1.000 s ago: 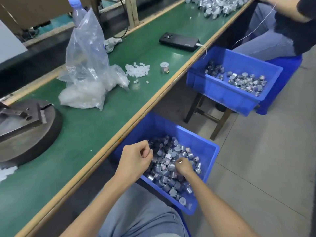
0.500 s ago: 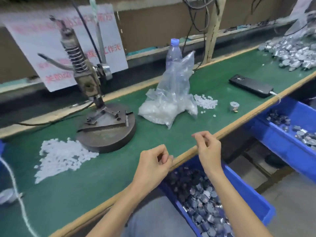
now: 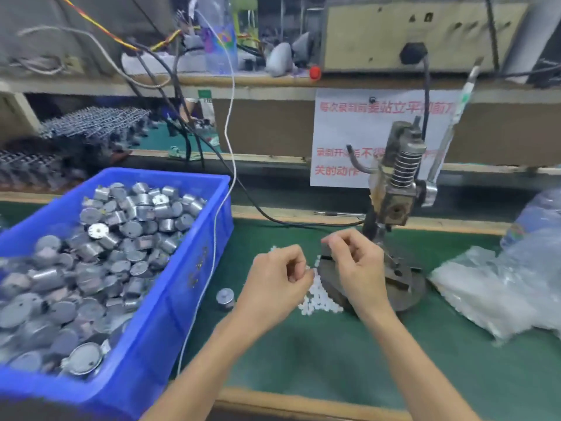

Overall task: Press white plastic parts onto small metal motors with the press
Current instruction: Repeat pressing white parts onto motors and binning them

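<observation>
Left hand (image 3: 276,282) and right hand (image 3: 359,268), two curled grips, contents unclear, before one press (image 3: 396,189).

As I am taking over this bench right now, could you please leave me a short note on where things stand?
Left grip: fingers curled, by the white parts; whether it holds one is unclear.
Right grip: fingers curled, at the front of the press base; contents hidden.
Motors fill the blue bin at left; one loose motor stands on the mat. A plastic bag lies right of the press.
Done: cannot tell; the right grip hides part of the base.
Left: seat a motor, add a white part, pull the lever.
</observation>
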A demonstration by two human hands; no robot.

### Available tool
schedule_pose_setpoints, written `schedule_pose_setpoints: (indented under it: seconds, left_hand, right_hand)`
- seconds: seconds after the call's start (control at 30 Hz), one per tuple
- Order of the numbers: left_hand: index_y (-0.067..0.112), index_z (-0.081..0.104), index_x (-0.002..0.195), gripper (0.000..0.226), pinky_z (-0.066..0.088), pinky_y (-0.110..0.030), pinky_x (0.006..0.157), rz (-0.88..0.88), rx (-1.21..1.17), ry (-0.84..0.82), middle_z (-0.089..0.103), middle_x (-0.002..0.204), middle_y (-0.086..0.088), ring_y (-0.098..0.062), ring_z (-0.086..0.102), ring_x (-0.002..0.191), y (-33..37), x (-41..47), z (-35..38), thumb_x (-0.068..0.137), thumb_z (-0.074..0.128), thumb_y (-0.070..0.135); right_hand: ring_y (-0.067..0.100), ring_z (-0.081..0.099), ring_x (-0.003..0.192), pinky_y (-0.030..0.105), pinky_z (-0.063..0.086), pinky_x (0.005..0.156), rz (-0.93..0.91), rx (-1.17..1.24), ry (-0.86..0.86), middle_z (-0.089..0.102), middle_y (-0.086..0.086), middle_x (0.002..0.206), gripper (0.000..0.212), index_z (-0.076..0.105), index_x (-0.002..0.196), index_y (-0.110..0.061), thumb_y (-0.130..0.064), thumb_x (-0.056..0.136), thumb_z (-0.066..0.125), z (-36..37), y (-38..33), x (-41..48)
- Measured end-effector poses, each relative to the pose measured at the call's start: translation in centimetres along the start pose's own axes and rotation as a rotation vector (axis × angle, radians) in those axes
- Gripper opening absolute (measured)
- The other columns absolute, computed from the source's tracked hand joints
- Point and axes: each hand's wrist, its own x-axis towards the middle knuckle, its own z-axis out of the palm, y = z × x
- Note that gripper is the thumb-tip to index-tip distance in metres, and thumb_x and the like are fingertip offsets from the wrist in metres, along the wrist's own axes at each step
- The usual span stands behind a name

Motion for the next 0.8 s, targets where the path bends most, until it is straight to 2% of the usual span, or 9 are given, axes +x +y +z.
schedule_pose_setpoints:
  seconds: [0.1,0.23,0.27,0.37,0.43,0.5,0.6,0.7,0.8]
  left_hand:
    - [0.021,0.039,0.056,0.032,0.035,-0.021,0.050,-0.062,0.156,-0.015,0.045,0.046,0.014,-0.006,0.039,0.048,-0.5,0.1,-5.4,0.076,0.065,0.018]
    - [0.020,0.045,0.059,0.025,0.041,-0.029,0.060,-0.111,0.274,0.095,0.050,0.051,0.009,-0.008,0.044,0.053,-1.7,-0.2,-11.5,0.074,0.065,0.017]
    - [0.019,0.045,0.058,0.026,0.042,-0.032,0.060,-0.131,0.293,0.122,0.050,0.052,0.008,-0.011,0.045,0.054,-2.4,-0.3,-12.6,0.074,0.066,0.015]
    - [0.020,0.043,0.057,0.029,0.041,-0.035,0.059,-0.221,0.363,0.157,0.048,0.051,0.006,-0.016,0.045,0.055,-5.1,-0.4,-15.3,0.074,0.066,0.014]
    - [0.021,0.041,0.055,0.031,0.041,-0.035,0.059,-0.266,0.398,0.175,0.047,0.050,0.006,-0.019,0.044,0.056,-6.9,-0.5,-16.6,0.073,0.066,0.013]
    - [0.021,0.042,0.057,0.028,0.042,-0.035,0.062,-0.306,0.430,0.192,0.049,0.053,0.006,-0.020,0.048,0.059,-8.1,-0.7,-17.5,0.073,0.064,0.014]
    - [0.020,0.048,0.065,0.017,0.047,-0.037,0.068,-0.371,0.480,0.222,0.058,0.065,0.002,-0.022,0.057,0.072,-9.7,-1.0,-18.8,0.075,0.061,0.018]
    - [0.022,0.050,0.078,0.007,0.047,-0.035,0.073,-0.468,0.572,0.220,0.064,0.085,-0.002,-0.024,0.060,0.087,-11.4,-1.5,-20.2,0.078,0.057,0.019]
    - [0.016,0.054,0.098,0.018,0.042,-0.034,0.079,-0.582,0.753,0.059,0.062,0.105,-0.006,-0.027,0.056,0.102,-13.0,-1.8,-20.9,0.080,0.055,0.016]
  right_hand:
    - [-0.001,0.043,0.049,0.011,0.032,0.052,-0.036,0.030,-0.192,0.054,-0.015,0.053,0.025,0.062,0.070,-0.018,-0.003,0.089,0.057,5.4,-1.4,1.8]
    - [0.005,0.047,0.056,0.019,0.038,0.057,-0.111,0.030,-0.411,0.060,0.005,0.061,0.025,0.060,0.068,-0.018,-0.004,0.089,0.058,12.1,-3.3,2.7]
    - [0.004,0.045,0.055,0.018,0.037,0.056,-0.133,0.024,-0.435,0.057,0.005,0.058,0.024,0.059,0.068,-0.016,-0.004,0.089,0.058,13.6,-3.6,2.7]
    - [0.004,0.042,0.051,0.014,0.033,0.055,-0.169,-0.022,-0.485,0.047,-0.011,0.053,0.026,0.055,0.065,-0.018,-0.006,0.087,0.059,17.4,-4.3,2.8]
    - [0.004,0.043,0.052,0.017,0.034,0.056,-0.187,-0.062,-0.519,0.046,-0.012,0.052,0.029,0.051,0.062,-0.020,-0.007,0.086,0.059,19.4,-4.4,3.0]
    - [0.006,0.044,0.056,0.023,0.036,0.060,-0.211,-0.126,-0.579,0.051,-0.009,0.057,0.019,0.057,0.067,-0.014,-0.009,0.086,0.058,21.1,-4.2,3.3]
    - [0.013,0.051,0.070,0.029,0.038,0.069,-0.227,-0.309,-0.719,0.061,-0.001,0.073,0.007,0.062,0.083,-0.014,-0.015,0.087,0.056,23.5,-3.7,3.8]
    - [0.024,0.057,0.082,0.034,0.043,0.074,-0.231,-0.518,-0.915,0.064,0.006,0.083,0.009,0.058,0.094,-0.015,-0.020,0.088,0.054,25.3,-3.2,4.2]
    - [0.027,0.060,0.092,0.034,0.045,0.076,-0.249,-0.646,-1.104,0.066,0.008,0.091,0.018,0.057,0.103,-0.011,-0.022,0.090,0.052,26.8,-3.1,4.3]
